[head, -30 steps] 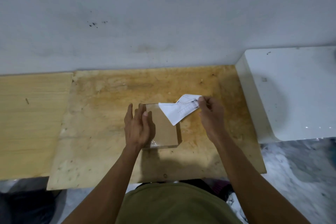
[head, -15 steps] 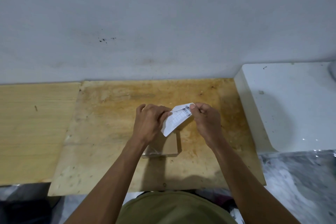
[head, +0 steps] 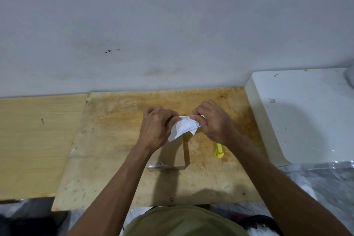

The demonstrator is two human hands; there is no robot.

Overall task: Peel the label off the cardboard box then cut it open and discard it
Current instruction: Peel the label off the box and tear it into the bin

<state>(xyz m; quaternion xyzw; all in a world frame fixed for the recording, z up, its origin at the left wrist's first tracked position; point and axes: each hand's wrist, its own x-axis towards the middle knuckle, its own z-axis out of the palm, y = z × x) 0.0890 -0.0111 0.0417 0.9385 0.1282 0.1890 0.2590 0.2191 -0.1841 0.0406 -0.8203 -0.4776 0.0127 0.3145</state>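
A small brown cardboard box (head: pixel 173 156) lies flat on the stained plywood board (head: pixel 118 140), partly under my left forearm. Above it I hold the white printed label (head: pixel 183 127), peeled free of the box, pinched between both hands. My left hand (head: pixel 158 127) grips the label's left end and my right hand (head: pixel 212 122) its right end by the barcode. A yellow-green utility knife (head: pixel 218 151) lies on the board to the right of the box, its far end hidden under my right wrist.
A white block-like object (head: pixel 306 115) stands at the board's right edge. A paler wooden panel (head: pixel 36 140) adjoins the board on the left. A grey wall (head: pixel 172 25) runs along the back. Crinkled plastic sheeting (head: pixel 329 184) covers the floor at right.
My left hand left the box and rose to take the label's left end. Both hands now hold the label above the box. The knife has come into view beside my right wrist.
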